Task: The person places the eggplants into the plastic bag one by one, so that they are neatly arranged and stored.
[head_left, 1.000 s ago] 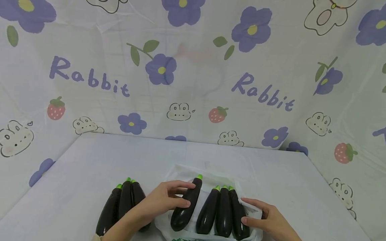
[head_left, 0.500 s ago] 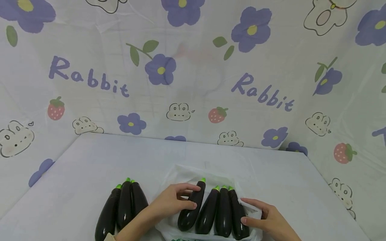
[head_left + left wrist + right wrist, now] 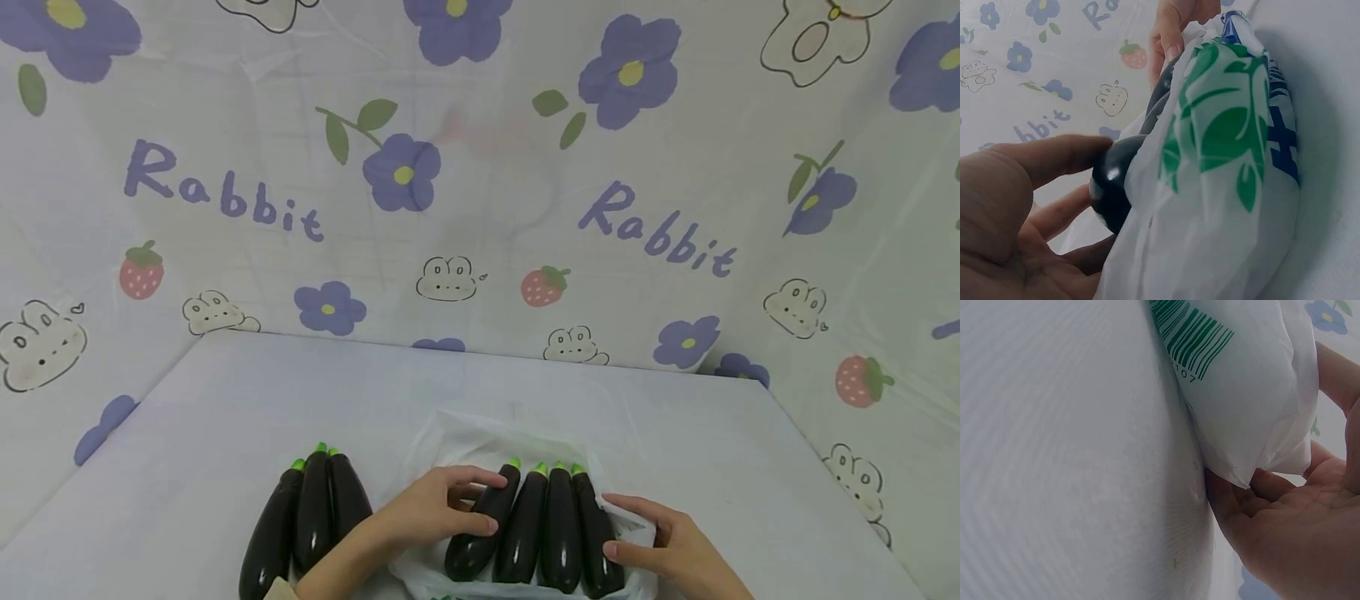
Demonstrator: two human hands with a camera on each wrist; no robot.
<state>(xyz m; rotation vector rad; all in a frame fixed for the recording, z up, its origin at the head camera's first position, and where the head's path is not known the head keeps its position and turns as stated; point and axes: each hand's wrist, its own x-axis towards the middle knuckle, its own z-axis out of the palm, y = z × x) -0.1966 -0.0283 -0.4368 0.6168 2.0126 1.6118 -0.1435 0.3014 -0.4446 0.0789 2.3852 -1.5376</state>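
My left hand [image 3: 442, 508] grips a dark eggplant [image 3: 474, 552] between thumb and fingers, at the left inside a white plastic bag [image 3: 457, 433]. Three more eggplants [image 3: 558, 529] lie side by side to its right in the bag, green stems pointing away from me. The left wrist view shows the rounded end of the held eggplant [image 3: 1110, 181] at the bag's rim. At the bag's right side, my right hand [image 3: 675, 542] holds the rim, its thumb reaching over to the rightmost eggplant. In the right wrist view, its fingers curl around the bag [image 3: 1241, 394].
Three other eggplants [image 3: 315, 512] lie together on the white table [image 3: 225, 400], left of the bag and partly behind my left forearm. A printed cloth [image 3: 480, 217] with flowers and rabbits hangs behind the table and along its sides.
My left hand has moved right and slightly toward me with its eggplant, bringing it up beside the other three in the bag. The right hand stays at the bag's rim.
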